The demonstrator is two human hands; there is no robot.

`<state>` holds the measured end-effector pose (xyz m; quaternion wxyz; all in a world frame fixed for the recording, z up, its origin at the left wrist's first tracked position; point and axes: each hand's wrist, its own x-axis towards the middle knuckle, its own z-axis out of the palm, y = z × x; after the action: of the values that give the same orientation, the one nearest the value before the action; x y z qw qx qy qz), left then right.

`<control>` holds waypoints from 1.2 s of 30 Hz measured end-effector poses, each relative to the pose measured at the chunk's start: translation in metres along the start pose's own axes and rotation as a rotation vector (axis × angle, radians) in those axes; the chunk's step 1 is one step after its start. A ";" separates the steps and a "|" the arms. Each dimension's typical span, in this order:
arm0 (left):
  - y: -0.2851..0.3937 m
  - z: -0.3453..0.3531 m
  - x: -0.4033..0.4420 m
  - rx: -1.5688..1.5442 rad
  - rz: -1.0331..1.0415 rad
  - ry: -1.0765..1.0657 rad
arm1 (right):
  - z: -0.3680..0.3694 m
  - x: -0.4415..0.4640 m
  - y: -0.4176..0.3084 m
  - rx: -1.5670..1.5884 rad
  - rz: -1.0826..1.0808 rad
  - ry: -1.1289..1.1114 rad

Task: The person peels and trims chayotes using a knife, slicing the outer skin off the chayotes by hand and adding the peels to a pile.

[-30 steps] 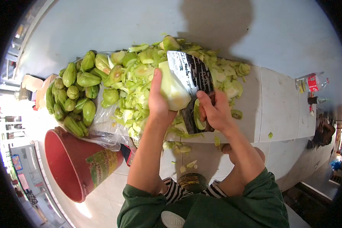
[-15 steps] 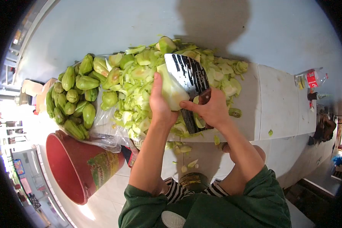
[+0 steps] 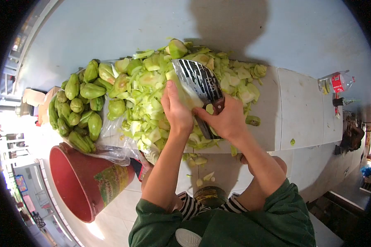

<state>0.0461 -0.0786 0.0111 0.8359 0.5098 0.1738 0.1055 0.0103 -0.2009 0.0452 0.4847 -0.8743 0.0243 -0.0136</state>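
Note:
My left hand (image 3: 178, 109) is wrapped round a pale, peeled chayote (image 3: 189, 98), its thumb along the near side. In my right hand (image 3: 228, 117) is the wooden handle of a broad knife (image 3: 198, 80) with a black-streaked blade. The blade lies against the chayote's right side, and my right thumb touches the chayote's lower end. Below both hands spreads a heap of green peelings and cut pieces (image 3: 146, 103). A dark flat strip (image 3: 204, 128) shows under my right hand; I cannot make out what it is.
Unpeeled chayotes (image 3: 76, 105) are piled at the left on clear plastic (image 3: 115, 151). A red bucket (image 3: 72, 185) lies tilted below them. On the right of the tiled ledge (image 3: 297, 111) are a plastic bottle (image 3: 337, 82) and a small dark bottle (image 3: 339, 101). A wall rises behind.
Both hands, with the chayote and knife, have shifted slightly left. The blade has turned a little and covers more of the chayote.

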 end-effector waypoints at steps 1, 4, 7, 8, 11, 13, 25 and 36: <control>0.001 -0.002 0.000 0.001 0.000 0.000 | -0.003 0.000 -0.003 -0.007 0.019 -0.019; 0.011 -0.006 -0.002 0.240 0.164 -0.170 | -0.002 0.001 -0.001 -0.037 0.037 -0.022; 0.022 0.000 -0.006 0.595 0.380 -0.154 | -0.006 0.001 -0.005 -0.021 0.022 -0.028; 0.021 0.001 -0.005 0.558 0.418 -0.148 | -0.008 0.001 -0.007 0.017 0.007 -0.050; 0.013 0.000 0.010 0.220 0.272 -0.100 | -0.005 0.004 -0.004 0.136 0.109 -0.041; 0.015 -0.007 0.017 -0.081 0.087 -0.057 | -0.016 0.005 -0.009 0.125 0.071 0.037; 0.040 -0.024 0.022 -0.671 -0.266 -0.487 | -0.053 0.036 0.030 0.042 -0.169 0.606; 0.034 -0.005 0.000 0.440 0.491 -0.803 | -0.035 0.028 0.021 0.027 0.062 0.294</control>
<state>0.0445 -0.0589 0.0388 0.6603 0.6996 -0.2673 0.0555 0.0362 -0.2432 0.0457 0.4879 -0.8550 0.1220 -0.1268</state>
